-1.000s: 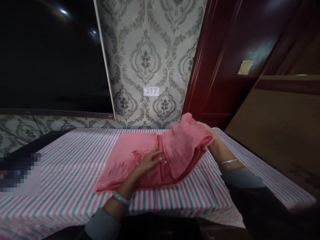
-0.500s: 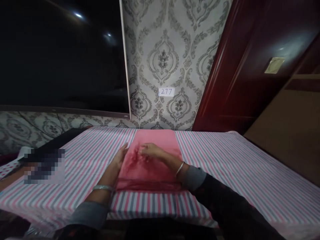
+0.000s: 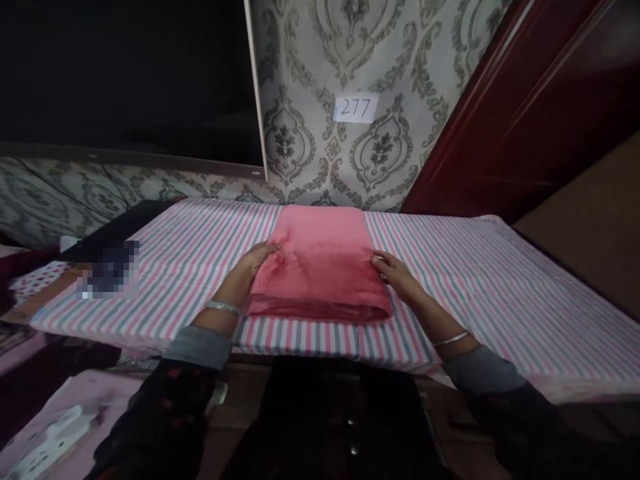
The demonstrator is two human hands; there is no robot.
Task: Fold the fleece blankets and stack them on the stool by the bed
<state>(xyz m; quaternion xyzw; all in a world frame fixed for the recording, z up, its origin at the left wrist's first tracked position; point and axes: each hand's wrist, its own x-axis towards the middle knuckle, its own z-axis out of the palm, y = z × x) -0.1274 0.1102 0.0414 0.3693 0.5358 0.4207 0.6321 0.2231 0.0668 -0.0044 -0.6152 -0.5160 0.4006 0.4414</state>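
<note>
A folded pink plush cloth [image 3: 325, 267] lies flat on the striped tablecloth [image 3: 440, 280], with its layered fold facing me and darker patches in its pile. My left hand [image 3: 257, 260] is at its left edge, thumb on top and fingers curled in at the side. At the opposite edge, my right hand [image 3: 397, 273] grips the cloth between thumb and fingers. The fingertips under the edges are hidden.
A large black television [image 3: 130, 80] is at the left, and a paper label marked 277 [image 3: 356, 107] is on the patterned wall. Dark red wood panelling [image 3: 480, 147] rises at the right. A white power strip [image 3: 55, 443] lies low at the left.
My right hand has moved from the middle of the pink cloth to its right edge. My left hand now holds the left edge. The view has tilted down.
</note>
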